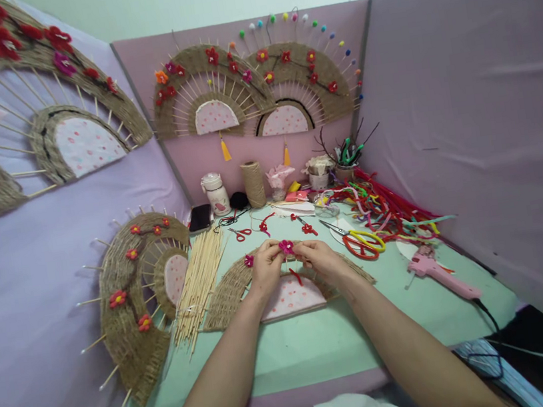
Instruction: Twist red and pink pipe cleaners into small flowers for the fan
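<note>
A twine-woven fan (228, 295) lies on the table in front of me, with a pink spotted half-round (292, 297) at its lower middle. Above its upper edge, my left hand (269, 264) and my right hand (318, 259) meet at a magenta pipe-cleaner flower (286, 247). Fingers of both hands are closed at the flower's two sides, pinching it. Another dark magenta flower (249, 260) sits on the fan left of my left hand. A short red pipe-cleaner piece (295, 277) rests over the fan's middle, between my wrists.
Bamboo sticks (200, 274) lie in a bundle at left beside a finished fan (130, 297). Red-handled small scissors (241, 234), large scissors (361, 245) and a pink glue gun (443, 275) lie around. Pipe cleaners (387, 204) heap at back right; a twine spool (253, 184) stands behind.
</note>
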The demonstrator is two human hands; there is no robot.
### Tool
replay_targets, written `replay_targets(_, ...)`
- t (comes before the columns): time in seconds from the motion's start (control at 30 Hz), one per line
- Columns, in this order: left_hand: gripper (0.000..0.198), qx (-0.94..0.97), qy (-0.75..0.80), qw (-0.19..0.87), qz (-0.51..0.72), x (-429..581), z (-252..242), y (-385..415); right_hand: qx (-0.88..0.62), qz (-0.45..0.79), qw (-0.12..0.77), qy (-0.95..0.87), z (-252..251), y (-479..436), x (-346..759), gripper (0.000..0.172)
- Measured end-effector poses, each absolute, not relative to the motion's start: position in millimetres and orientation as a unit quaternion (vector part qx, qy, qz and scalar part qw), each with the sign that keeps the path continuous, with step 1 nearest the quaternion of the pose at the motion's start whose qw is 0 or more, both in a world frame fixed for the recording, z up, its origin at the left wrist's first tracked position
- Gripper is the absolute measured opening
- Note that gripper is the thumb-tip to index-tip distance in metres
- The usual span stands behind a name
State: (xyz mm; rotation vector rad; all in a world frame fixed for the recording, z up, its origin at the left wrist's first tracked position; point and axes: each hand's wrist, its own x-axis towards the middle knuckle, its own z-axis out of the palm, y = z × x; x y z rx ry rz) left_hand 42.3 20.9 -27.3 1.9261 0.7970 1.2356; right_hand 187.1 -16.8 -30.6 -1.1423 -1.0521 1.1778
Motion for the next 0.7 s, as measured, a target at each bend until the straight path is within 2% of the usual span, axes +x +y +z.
replay_targets(0.2, 0.02, 0.786, 0.31, 0.252, 0.472, 40.1, -28.6, 20.6, -0.435, 0.586, 0.548, -0.41, -21.7, -22.6, 185.4, 0.025)
replay_targets(0.4, 0.021, 0.8, 0.284, 0.234, 0.474, 38.8, -26.8, 18.8, -0.385, 0.655, 0.563, -0.324, -12.0, -26.9, 181.5, 0.022)
replay_targets(0.7, 0.02, 0.795, 0.308, 0.187, 0.488, 39.3, -31.7, 20.1, -0.381, 0.649, 0.581, -0.31, -12.8, -25.3, 176.3, 0.024)
